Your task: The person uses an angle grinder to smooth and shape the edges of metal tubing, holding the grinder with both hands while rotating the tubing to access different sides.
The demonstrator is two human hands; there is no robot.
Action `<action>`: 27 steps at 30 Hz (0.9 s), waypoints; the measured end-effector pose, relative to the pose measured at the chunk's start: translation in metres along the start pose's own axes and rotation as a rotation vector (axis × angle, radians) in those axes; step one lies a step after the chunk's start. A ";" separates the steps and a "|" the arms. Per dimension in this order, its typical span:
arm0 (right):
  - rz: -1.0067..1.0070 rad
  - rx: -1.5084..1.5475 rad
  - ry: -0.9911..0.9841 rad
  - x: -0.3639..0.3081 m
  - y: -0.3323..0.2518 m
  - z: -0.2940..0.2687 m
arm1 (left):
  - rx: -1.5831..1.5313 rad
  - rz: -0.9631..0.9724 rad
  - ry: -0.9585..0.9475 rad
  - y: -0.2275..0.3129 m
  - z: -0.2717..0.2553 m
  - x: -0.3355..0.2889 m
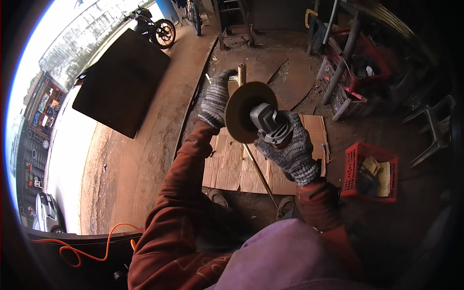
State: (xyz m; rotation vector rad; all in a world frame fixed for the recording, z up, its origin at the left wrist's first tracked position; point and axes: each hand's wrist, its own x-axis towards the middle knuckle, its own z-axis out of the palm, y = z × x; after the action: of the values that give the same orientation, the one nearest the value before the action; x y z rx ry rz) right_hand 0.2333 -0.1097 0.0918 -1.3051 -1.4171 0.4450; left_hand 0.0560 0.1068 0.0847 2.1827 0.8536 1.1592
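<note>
My right hand [295, 152], in a grey-and-white knitted glove, grips an angle grinder [270, 124] by its body. A large round brownish disc [239, 113] sits on the grinder's head. My left hand [216, 100], gloved alike, is closed at the far end of a gold-coloured metal rod [258, 169], by a short crosspiece near its top. The rod passes behind the disc and slants down toward my feet. The disc hides the rod's middle, so I cannot tell whether they touch.
Flattened cardboard [224, 166] lies on the floor beneath my hands. A red crate [345, 176] with scraps is at the right, more crates [338, 79] beyond it, and a plastic chair [435, 128] at far right. A dark panel [123, 82] and an orange hose [108, 244] are at the left.
</note>
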 end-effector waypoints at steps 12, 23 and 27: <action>-0.115 -0.177 -0.012 0.009 -0.031 -0.004 | 0.152 0.202 0.156 0.002 -0.009 -0.023; -0.231 -0.323 -0.005 0.018 -0.052 -0.011 | 0.300 0.192 0.194 0.016 -0.015 -0.031; -0.233 -0.371 0.007 0.017 -0.057 -0.012 | 0.323 0.177 0.210 0.018 -0.012 -0.028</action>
State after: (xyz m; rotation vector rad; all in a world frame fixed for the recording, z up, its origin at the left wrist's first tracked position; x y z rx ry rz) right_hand 0.2213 -0.1182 0.1506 -1.4054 -1.6768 0.0192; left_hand 0.0383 0.0761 0.0878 2.4682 1.0113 1.4414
